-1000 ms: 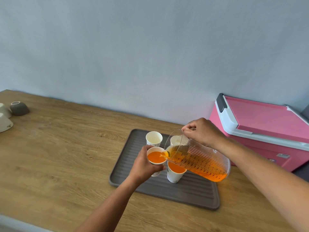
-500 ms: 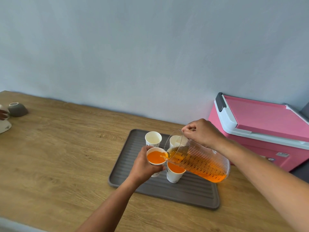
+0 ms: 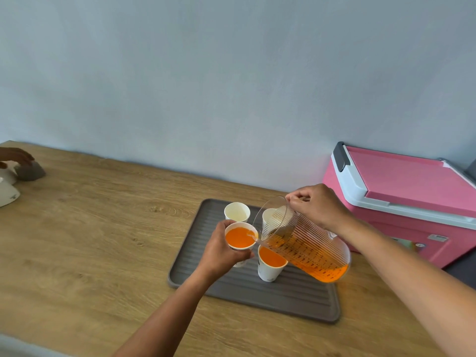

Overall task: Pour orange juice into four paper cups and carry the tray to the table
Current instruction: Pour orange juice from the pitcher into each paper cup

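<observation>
The right hand (image 3: pixel 315 206) is gripping the clear ribbed pitcher (image 3: pixel 306 242) at its rim and handle, tilting it so the spout is pointing down and leftward — toward the left hand (image 3: pixel 222 249). That hand is wrapped around a paper cup (image 3: pixel 240 239), holding it just off the spout's tip, with orange juice (image 3: pixel 239 237) sitting close to the cup's rim. The pitcher's long axis is running from the spout by the left hand down to its base, low and to the right of the right hand, where the remaining juice is pooling.

A second filled cup (image 3: pixel 271 264) is standing on the grey tray (image 3: pixel 257 297) directly beneath the pitcher's body, just right of the left hand. Two empty cups are waiting beyond both hands: one (image 3: pixel 237 213) just past the left hand's fingers, the other (image 3: pixel 270 219) partly hidden behind the pitcher's mouth, nearer the right hand.

The held cup looks about full, so this pour is probably ending — the next move would likely be levelling the pitcher and setting the cup down. The far cups lie straight ahead of the left hand, so it is better placed to fetch one. The tray is resting on the wooden surface (image 3: pixel 90 240).
</observation>
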